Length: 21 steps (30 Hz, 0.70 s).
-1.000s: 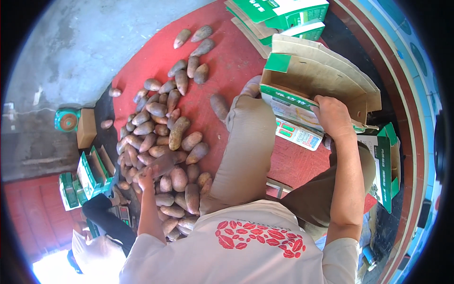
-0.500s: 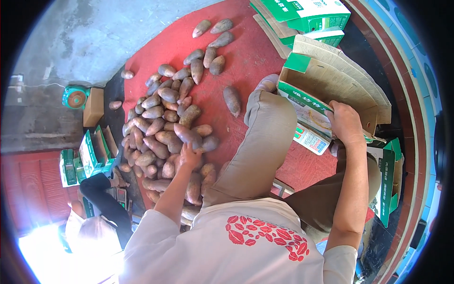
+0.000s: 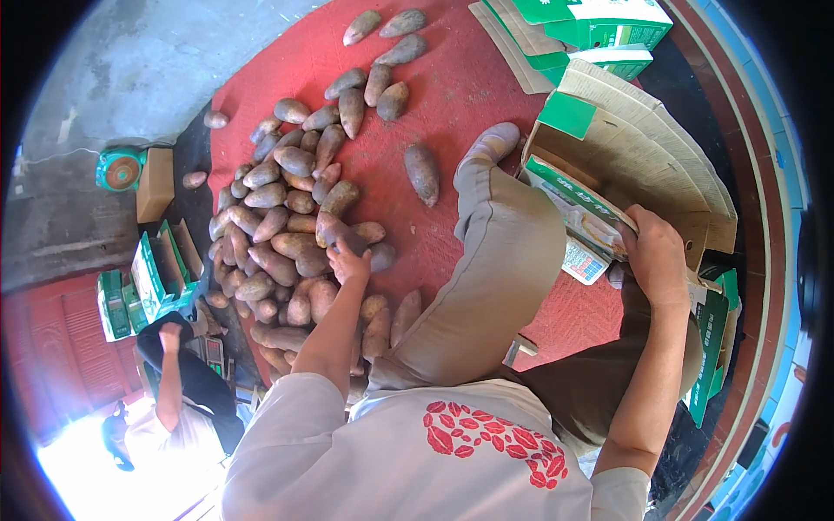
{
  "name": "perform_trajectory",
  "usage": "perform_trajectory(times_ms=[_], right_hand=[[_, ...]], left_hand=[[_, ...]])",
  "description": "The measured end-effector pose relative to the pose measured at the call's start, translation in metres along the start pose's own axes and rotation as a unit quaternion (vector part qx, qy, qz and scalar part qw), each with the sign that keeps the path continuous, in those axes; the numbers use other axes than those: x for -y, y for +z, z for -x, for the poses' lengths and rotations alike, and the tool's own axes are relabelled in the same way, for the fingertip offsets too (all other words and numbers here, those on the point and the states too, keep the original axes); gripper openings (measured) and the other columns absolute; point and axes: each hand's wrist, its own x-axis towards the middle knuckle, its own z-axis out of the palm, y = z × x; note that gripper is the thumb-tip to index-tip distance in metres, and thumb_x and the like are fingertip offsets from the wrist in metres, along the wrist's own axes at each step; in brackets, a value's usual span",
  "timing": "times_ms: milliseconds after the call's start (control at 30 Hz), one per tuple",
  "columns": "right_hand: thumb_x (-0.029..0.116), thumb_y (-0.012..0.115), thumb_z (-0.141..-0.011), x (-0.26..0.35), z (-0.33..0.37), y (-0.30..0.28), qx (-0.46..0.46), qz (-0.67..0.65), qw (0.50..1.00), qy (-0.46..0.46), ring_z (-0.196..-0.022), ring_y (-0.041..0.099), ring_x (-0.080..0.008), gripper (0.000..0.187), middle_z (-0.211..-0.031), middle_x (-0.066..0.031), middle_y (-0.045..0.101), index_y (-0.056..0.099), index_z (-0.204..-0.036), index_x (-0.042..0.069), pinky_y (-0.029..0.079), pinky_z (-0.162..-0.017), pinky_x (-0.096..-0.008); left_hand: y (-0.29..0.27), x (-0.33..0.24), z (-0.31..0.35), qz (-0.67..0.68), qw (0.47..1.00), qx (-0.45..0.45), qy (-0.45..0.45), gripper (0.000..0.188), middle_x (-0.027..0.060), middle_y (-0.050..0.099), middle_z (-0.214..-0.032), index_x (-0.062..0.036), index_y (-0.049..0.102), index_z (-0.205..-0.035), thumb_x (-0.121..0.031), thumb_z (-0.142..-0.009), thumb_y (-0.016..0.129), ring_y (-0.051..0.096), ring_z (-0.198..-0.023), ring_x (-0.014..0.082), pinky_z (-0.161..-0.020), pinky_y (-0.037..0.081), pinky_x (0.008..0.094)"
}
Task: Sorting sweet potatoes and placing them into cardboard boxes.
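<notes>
My left hand (image 3: 349, 262) reaches into a heap of large brownish-purple sweet potatoes (image 3: 271, 224). Its fingers are closed round the near end of one sweet potato (image 3: 333, 229) on the heap's right side. On the right, my right hand (image 3: 657, 257) grips the top edge of the near wall of an open green and white cardboard box (image 3: 578, 208). The box's long brown flap (image 3: 651, 122) stands up on the far side. Its inside is bare where I can see it; the lower part is hidden behind the near wall.
A lone sweet potato (image 3: 422, 174) lies on the red mat (image 3: 469, 78), near my shoe (image 3: 495, 143). More boxes (image 3: 599, 26) are stacked at the far right. Other boxes (image 3: 163, 273) stand at left beside a seated co-worker (image 3: 174, 425) and a scale (image 3: 214, 354).
The box's near wall has tipped inward under my right hand. My left hand has shifted slightly with its sweet potato. The co-worker's arm has come up, and the whole view has shifted a little.
</notes>
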Motion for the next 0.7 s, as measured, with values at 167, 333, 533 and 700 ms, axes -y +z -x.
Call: perform_trajectory(times_ms=[167,333,533,700], right_hand=[[0.011,0.063,-0.083,0.004,-0.002,-0.001,-0.006,-0.016,1.000,0.009,-0.083,0.062,-0.0348,0.011,-0.085,-0.0156,0.064,0.059,-0.091,0.005,0.048,-0.073,-0.0443],[0.008,0.064,-0.081,0.008,-0.004,-0.005,-0.002,-0.023,0.999,0.022,-0.083,0.062,-0.0347,0.011,-0.085,-0.0147,0.064,0.059,-0.091,0.005,0.048,-0.073,-0.0441],[0.007,0.064,-0.081,0.009,-0.006,-0.006,-0.001,-0.023,0.999,0.037,-0.082,0.062,-0.0344,0.010,-0.085,-0.0138,0.064,0.060,-0.090,0.005,0.048,-0.072,-0.0438],[0.008,0.065,-0.079,0.006,-0.004,-0.003,-0.020,-0.009,0.999,0.026,-0.081,0.062,-0.0336,0.010,-0.083,-0.0136,0.063,0.060,-0.088,0.006,0.049,-0.072,-0.0433]], left_hand=[[0.018,0.000,-0.043,0.093,0.973,0.004,-0.211,0.120,0.0225,0.044,-0.133,-0.0183,0.009,-0.150,-0.040,-0.060,0.086,0.053,-0.116,0.0385,-0.100,0.045,0.0420],[0.028,0.001,-0.056,0.148,0.939,0.012,-0.309,0.125,0.0218,0.046,-0.135,-0.0194,0.008,-0.149,-0.040,-0.056,0.089,0.052,-0.119,0.0365,-0.101,0.045,0.0427],[0.031,0.021,-0.076,0.298,0.909,0.011,-0.292,0.118,0.0178,0.045,-0.137,-0.0154,0.015,-0.148,-0.016,-0.055,0.088,0.052,-0.119,0.0338,-0.098,0.046,0.0439],[0.028,0.018,-0.069,0.331,0.910,0.047,-0.247,0.114,0.0178,0.053,-0.128,-0.0123,0.019,-0.146,-0.019,-0.055,0.087,0.056,-0.114,0.0313,-0.096,0.047,0.0431]])
